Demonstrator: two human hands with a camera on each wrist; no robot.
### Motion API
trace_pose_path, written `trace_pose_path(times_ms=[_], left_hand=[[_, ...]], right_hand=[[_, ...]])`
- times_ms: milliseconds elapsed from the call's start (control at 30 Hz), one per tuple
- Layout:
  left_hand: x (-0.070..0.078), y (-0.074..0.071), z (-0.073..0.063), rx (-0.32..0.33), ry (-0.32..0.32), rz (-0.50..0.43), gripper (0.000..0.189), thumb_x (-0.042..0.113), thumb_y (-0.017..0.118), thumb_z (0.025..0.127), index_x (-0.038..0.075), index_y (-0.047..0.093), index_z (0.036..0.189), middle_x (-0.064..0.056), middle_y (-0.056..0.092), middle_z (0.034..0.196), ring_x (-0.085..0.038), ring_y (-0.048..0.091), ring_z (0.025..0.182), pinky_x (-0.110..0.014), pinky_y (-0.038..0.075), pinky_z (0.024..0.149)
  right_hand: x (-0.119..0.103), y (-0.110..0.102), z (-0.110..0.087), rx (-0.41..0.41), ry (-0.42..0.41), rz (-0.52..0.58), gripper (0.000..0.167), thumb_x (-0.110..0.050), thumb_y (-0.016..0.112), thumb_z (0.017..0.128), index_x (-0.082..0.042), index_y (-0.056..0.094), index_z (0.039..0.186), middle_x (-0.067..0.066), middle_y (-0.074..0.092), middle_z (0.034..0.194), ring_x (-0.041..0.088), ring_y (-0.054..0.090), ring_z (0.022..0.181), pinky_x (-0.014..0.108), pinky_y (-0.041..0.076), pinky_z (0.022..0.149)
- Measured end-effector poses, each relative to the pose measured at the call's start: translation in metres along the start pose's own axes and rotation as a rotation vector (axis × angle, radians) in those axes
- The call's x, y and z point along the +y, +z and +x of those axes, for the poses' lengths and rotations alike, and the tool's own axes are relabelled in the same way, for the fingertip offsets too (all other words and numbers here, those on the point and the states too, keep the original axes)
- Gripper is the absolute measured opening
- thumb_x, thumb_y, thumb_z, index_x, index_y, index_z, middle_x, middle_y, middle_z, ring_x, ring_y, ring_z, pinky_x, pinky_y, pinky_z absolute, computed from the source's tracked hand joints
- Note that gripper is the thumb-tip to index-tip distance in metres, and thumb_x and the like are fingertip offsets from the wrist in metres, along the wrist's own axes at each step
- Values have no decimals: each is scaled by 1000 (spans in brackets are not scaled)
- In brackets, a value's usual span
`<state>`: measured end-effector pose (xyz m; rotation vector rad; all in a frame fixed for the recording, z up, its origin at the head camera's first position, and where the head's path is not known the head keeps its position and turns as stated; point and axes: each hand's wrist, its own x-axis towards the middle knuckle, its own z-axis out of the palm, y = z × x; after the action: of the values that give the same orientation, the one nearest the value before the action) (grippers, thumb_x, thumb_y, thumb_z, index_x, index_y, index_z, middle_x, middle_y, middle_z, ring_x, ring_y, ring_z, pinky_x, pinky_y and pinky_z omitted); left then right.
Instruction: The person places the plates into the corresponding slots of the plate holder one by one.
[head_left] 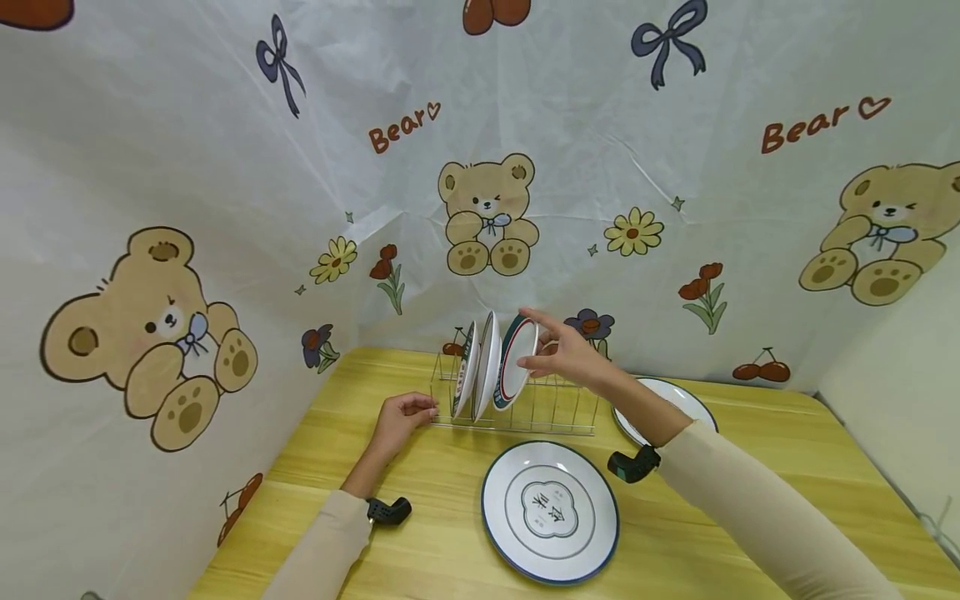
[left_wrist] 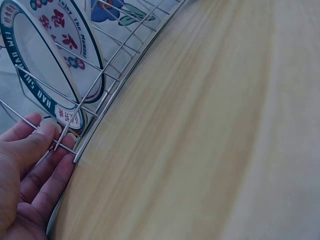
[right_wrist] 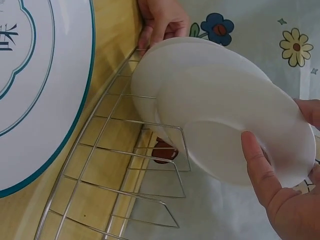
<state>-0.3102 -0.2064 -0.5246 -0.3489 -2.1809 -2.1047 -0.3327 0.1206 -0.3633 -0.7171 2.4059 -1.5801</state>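
Observation:
My right hand (head_left: 566, 354) grips the edge of a white plate (head_left: 514, 367) with a red and dark green rim, tilted in the wire dish rack (head_left: 517, 430). In the right wrist view, this plate's plain white underside (right_wrist: 215, 150) shows, with one fingertip on it. Two other plates stand on edge to its left, an outer one (head_left: 466, 375) with a patterned rim and a white one (head_left: 487, 367). At the rack's left end my left hand (head_left: 401, 421) pinches the corner wire between thumb and fingers; the left wrist view shows these fingers (left_wrist: 45, 132) up close.
A large white plate (head_left: 550, 546) with a blue-green rim and a central emblem lies flat in front of the rack. Another plate (head_left: 686, 404) lies at the right, partly hidden by my right forearm. Behind the wooden table (head_left: 435, 517) hangs a bear-print cloth (head_left: 585, 150).

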Motion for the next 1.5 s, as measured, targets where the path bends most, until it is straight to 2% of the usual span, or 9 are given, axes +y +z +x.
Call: trace_pose_path(times_ms=[367,567,733,800,900,1033,1267,1400,1500], left_hand=[[-6,-1,1,-14,33,-5,18,-11,70,90,-17,68,107,-36,67,108,-36,73,91,-37,63,78],[-8,-1,1,-14,23,-7,18,-10,70,91,-17,68,108,-36,67,109,-38,72,93,-38,63,79],[-5,1,-1,-10,10,-2,18,-10,69,91,-16,69,108,-35,68,109,-43,71,95,-37,63,79],[-4,1,-1,-6,7,0,17,-11,69,91,-16,69,107,-35,68,108,-45,70,96,-38,63,79],[-3,1,0,-2,4,1,17,-11,69,91,-16,70,107,-34,68,107,-46,70,96,-39,63,80],[-3,1,0,-1,4,3,17,-11,69,90,-15,70,107,-34,69,108,-47,70,96,-41,63,80],[0,2,-1,-11,3,18,18,-11,69,91,-17,68,108,-35,68,109,-43,71,95,-42,62,81],[1,1,-1,-6,-13,27,18,-10,69,91,-15,70,108,-35,68,110,-42,71,96,-41,62,81],[-6,-1,1,1,-16,30,18,-10,70,91,-14,70,108,-35,68,110,-40,72,95,-38,63,80]], right_hand=[[12,13,10,20,27,-38,83,-6,78,89,-23,35,159,20,51,102,34,65,85,53,62,80],[19,20,14,28,24,-83,83,-9,78,90,-19,33,159,19,50,102,25,60,80,44,64,75],[23,20,13,35,15,-72,83,-8,78,90,-17,33,160,20,50,99,38,61,82,53,62,80],[19,21,12,30,21,-65,83,-6,77,90,-15,33,159,21,50,100,45,61,87,51,62,79],[19,23,13,24,23,-61,82,-4,75,91,-13,32,160,22,50,101,40,61,83,47,63,76],[29,27,15,37,8,-59,83,-6,78,90,-19,34,159,21,50,103,24,58,80,44,64,75],[41,37,10,80,-13,-66,84,-7,80,88,-20,36,158,20,49,103,26,60,83,36,64,71],[41,41,8,97,-15,-84,85,-9,80,89,-26,35,159,21,50,103,28,62,86,36,63,71],[41,42,7,103,-28,-125,87,-13,81,89,-29,33,160,21,52,103,27,62,87,34,61,69]])
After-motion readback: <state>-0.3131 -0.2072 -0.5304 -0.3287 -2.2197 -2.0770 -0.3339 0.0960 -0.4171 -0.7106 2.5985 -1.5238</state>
